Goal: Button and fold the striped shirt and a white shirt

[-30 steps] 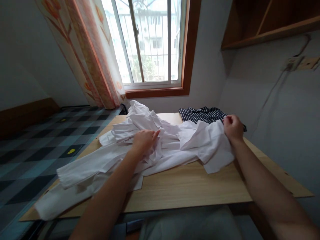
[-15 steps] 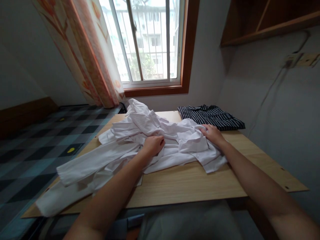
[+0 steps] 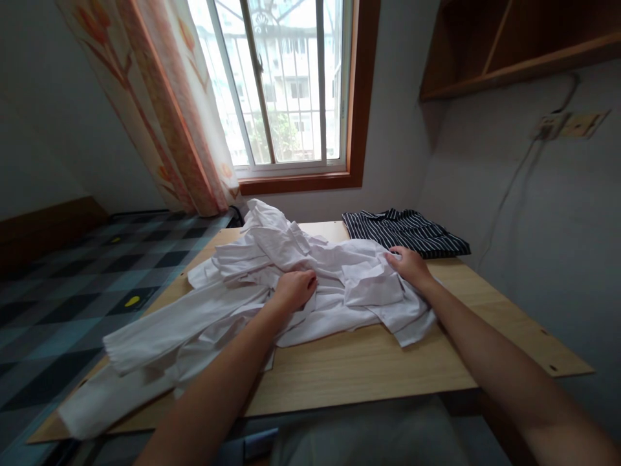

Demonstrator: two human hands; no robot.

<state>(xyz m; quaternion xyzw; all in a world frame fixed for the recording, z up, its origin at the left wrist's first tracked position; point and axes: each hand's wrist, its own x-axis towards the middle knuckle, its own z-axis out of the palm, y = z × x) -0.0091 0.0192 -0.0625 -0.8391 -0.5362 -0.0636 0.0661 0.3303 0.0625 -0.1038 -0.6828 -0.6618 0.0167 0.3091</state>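
A crumpled white shirt (image 3: pixel 228 304) lies spread across the wooden table (image 3: pixel 369 369), one sleeve trailing off toward the near left corner. My left hand (image 3: pixel 294 288) rests on the middle of the shirt with its fingers curled into the cloth. My right hand (image 3: pixel 410 266) presses on the shirt's right part, on a folded-over flap, fingers bent down onto the fabric.
A folded dark striped shirt (image 3: pixel 405 232) lies at the table's far right corner. A window (image 3: pixel 286 84) with a patterned curtain (image 3: pixel 169 129) stands behind the table. A wooden shelf (image 3: pixel 509 45) hangs on the right wall. A chequered mat (image 3: pixel 72 278) covers the left.
My right hand has come left and down from the raised right edge of the shirt, folding that part over onto the pile. My left hand has curled tighter.
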